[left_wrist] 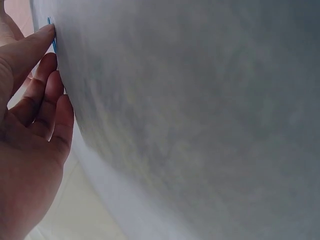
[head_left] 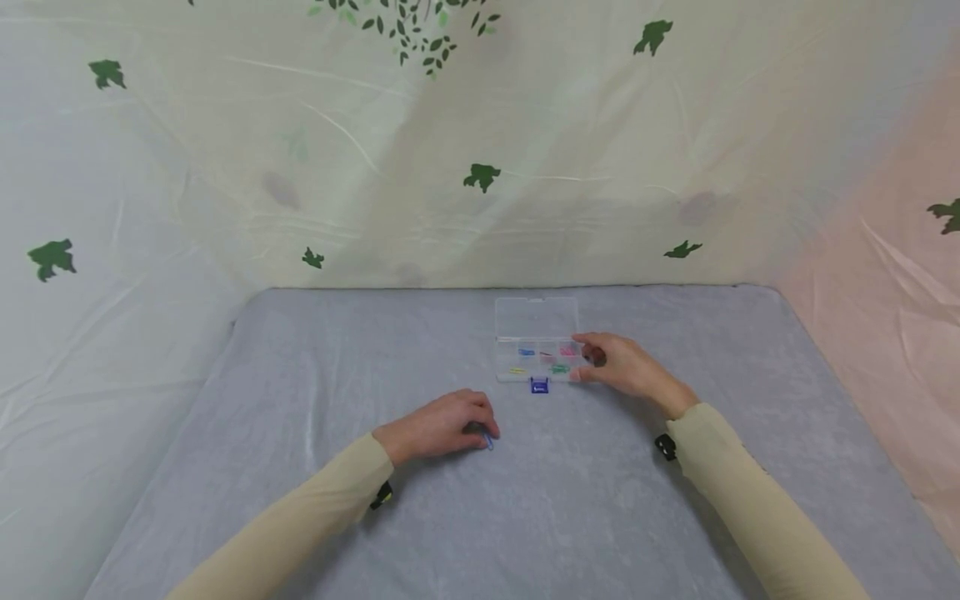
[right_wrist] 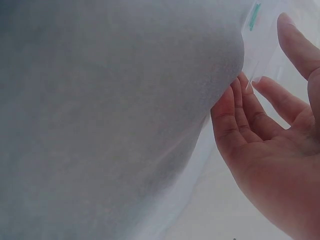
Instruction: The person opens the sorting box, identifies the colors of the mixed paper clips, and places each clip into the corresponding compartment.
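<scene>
In the head view my left hand (head_left: 450,423) is low over the grey cloth, pinching a thin blue paper clip (head_left: 490,442) between thumb and fingertips. The left wrist view shows the blue wire (left_wrist: 54,46) at the thumb tip, close to the cloth. A clear plastic box (head_left: 513,379) lies farther off with its lid (head_left: 536,318) raised at the back. Small coloured clips sit in its compartments: blue (head_left: 527,352), pink (head_left: 567,352), yellow (head_left: 517,371) and green (head_left: 559,368). My right hand (head_left: 622,364) rests at the box's right side, thumb and forefinger spread along it.
A dark blue latch (head_left: 539,386) sticks out from the box's front edge. Grey cloth (head_left: 375,350) covers the table. Behind it hangs a pale curtain (head_left: 420,225) with green leaf prints, close to the table's back edge.
</scene>
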Demonstrator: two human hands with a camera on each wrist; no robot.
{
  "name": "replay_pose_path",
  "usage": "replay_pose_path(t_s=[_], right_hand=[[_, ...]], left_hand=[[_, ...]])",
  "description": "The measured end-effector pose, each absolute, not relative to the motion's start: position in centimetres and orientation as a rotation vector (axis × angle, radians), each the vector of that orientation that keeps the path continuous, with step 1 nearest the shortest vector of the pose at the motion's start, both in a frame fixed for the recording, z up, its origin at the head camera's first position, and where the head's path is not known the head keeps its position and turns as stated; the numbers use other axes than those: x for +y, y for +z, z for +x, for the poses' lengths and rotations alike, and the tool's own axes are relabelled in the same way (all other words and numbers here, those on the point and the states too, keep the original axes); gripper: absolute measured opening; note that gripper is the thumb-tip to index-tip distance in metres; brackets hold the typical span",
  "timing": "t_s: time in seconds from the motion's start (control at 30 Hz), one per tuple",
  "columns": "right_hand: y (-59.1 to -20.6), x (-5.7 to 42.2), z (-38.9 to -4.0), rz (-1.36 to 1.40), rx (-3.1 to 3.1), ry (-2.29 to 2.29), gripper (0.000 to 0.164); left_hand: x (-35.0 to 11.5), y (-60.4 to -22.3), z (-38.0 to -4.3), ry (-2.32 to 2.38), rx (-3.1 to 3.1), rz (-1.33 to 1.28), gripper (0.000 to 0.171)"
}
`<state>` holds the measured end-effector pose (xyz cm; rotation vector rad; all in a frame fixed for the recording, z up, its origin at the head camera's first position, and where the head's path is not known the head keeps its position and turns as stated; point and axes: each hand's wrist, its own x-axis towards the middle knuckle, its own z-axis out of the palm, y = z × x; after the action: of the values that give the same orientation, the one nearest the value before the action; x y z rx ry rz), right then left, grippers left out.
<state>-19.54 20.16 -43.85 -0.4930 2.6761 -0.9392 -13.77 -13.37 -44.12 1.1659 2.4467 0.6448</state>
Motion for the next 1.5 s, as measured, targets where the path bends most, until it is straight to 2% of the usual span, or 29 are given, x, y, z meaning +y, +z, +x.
replay_pose_path(t_s=[0.37, 1.5], right_hand=[[-43.8, 20.1, -19.5, -0.496, 2.676, -0.943, 0.072], [-43.9, 20.2, -19.3, -0.501, 2.691, -0.938, 0.072]], left_hand=[[-13.5, -44.4, -13.7, 0.615, 2.486, 1.227, 0.003], [-12.2, -43.1, -14.4, 0.984, 2.636, 1.090, 0.005]])
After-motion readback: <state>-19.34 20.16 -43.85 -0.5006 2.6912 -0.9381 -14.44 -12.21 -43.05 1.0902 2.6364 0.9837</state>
